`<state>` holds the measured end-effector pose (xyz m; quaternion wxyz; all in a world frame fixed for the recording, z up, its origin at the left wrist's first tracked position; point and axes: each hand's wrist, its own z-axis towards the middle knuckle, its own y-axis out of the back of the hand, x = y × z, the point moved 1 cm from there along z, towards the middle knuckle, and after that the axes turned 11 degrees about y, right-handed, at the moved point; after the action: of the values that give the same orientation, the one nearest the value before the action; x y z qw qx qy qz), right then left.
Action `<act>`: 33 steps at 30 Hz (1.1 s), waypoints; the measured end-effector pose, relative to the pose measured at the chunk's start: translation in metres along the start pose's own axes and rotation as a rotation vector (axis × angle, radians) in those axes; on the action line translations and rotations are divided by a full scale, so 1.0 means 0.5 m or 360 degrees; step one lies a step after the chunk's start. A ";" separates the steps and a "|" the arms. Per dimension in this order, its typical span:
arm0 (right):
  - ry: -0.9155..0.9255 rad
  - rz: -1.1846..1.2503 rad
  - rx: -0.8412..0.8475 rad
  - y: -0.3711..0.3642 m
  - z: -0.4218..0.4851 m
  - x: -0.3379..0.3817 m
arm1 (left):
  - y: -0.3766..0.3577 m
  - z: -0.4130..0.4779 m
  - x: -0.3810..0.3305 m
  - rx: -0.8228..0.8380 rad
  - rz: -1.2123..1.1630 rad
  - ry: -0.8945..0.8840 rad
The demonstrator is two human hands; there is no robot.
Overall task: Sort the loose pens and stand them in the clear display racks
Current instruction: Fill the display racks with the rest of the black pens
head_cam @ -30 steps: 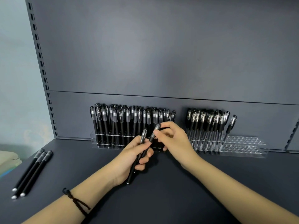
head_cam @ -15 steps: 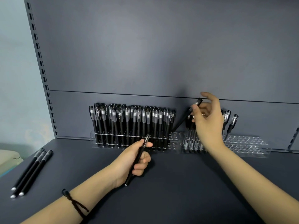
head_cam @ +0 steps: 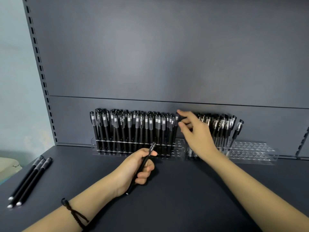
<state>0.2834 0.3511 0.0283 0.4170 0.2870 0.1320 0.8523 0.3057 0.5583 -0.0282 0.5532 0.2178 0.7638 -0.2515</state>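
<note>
Left hand (head_cam: 135, 166): closed around a black pen (head_cam: 145, 162).
Right hand (head_cam: 196, 134): blurred, fingers spread beside the left rack (head_cam: 179, 144).

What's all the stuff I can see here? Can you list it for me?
Left rack: one, clear, at the back wall, nearly full of black pens with frosted caps.
Right rack: one, clear, beside it, pens at its left end, right half bare holes.
Loose pens: three, black, lying side by side at the table's left edge.
Held pen: one, black, white lettering, in the left hand.
Table: one, dark grey.
Back panel: grey, slotted upright on its left.
Bracelet: one, dark cord, left wrist.
Left hand: gripping the held pen.
Right hand: blurred, fingers spread at the left rack's right end.
</note>
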 end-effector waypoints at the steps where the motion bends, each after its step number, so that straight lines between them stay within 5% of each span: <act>1: 0.0012 -0.0065 0.0074 0.001 0.002 0.006 | 0.002 0.004 0.001 0.0011 -0.0015 -0.0005; 10: -0.0120 -0.0415 0.0216 0.016 0.021 0.018 | 0.004 0.010 0.007 0.0020 0.0011 -0.0035; 17: -0.0123 -0.0167 0.0042 0.011 0.000 0.031 | -0.008 -0.013 -0.003 0.0087 0.0097 -0.0162; 24: -0.0379 0.0614 0.0549 -0.019 -0.015 0.078 | -0.024 -0.008 0.005 0.0129 0.0133 -0.0439; 27: -0.0447 0.0849 0.0364 -0.008 -0.005 0.081 | -0.005 -0.001 0.012 -0.0255 0.0968 -0.0730; 30: -0.0391 0.0840 -0.0114 0.018 0.015 0.069 | 0.017 -0.001 0.021 -0.0605 0.2059 -0.0836; 33: -0.0140 0.0457 -0.0383 0.038 0.022 0.044 | 0.019 -0.002 0.029 -0.0670 0.2418 -0.0748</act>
<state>0.2671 0.3565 0.0543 0.3278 0.2880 -0.0315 0.8992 0.3067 0.5669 -0.0431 0.7473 0.5087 0.3036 0.3010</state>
